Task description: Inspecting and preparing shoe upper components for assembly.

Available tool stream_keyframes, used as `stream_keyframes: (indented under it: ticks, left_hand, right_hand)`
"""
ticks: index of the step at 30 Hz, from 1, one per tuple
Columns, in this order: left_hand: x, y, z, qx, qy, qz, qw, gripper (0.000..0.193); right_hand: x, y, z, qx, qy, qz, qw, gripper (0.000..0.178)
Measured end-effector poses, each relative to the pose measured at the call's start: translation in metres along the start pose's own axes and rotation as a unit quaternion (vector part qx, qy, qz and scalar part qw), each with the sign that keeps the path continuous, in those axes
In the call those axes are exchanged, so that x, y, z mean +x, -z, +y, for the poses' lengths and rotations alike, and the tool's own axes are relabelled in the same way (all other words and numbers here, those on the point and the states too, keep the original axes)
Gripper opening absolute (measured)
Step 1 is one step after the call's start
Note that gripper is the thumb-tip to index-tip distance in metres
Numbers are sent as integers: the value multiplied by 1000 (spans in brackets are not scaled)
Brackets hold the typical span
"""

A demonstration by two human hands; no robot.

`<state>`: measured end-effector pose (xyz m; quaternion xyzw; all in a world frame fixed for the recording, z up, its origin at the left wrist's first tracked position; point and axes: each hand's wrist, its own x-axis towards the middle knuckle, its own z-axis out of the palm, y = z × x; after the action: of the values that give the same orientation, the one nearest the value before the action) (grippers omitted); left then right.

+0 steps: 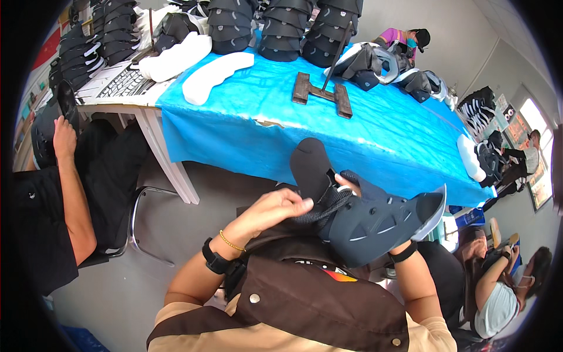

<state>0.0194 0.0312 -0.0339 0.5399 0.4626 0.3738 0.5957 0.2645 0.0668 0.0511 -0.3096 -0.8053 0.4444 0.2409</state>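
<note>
Likely light and stiff, the boot (375, 227) suits the right grip (348, 184) clasping it from behind, the left grip (271, 209) half-closed at nine o'clock, its catch unclear.

Blue-covered table (252, 105) is pretty loaded: three stacks of black shells (281, 29) along the far side, curvy white pieces (214, 76) toward the left, a brownish metal stand (322, 92) mid-table, grey-and-black padded pieces (366, 69) far right, plus another white piece (469, 157) at the right end.
</note>
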Motion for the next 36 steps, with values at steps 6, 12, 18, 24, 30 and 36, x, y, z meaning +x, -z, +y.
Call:
stream_keyframes:
  ticks: [6,12,18,24,30,36]
  left_hand:
    - [-14,-15,-16,-301,60,-8,952,37]
    - [-36,-10,10,-355,-60,-20,933,55]
    - [-43,-20,17,-219,-150,55,962,40]
    - [-22,-5,22,-72,-280,166,943,30]
    - [-20,40,72,-37,-245,125,961,26]
    - [-29,38,84,-110,-207,63,970,27]
  right_hand:
    - [-33,-22,6,-15,19,3,1000,50]
    - [-50,-35,15,359,-83,19,929,50]
    - [-26,-53,16,623,-138,67,767,49]
    - [-12,-60,5,629,-123,75,764,52]
    - [-38,-65,25,634,-103,71,763,51]
    - [-39,-55,38,621,-64,66,778,51]
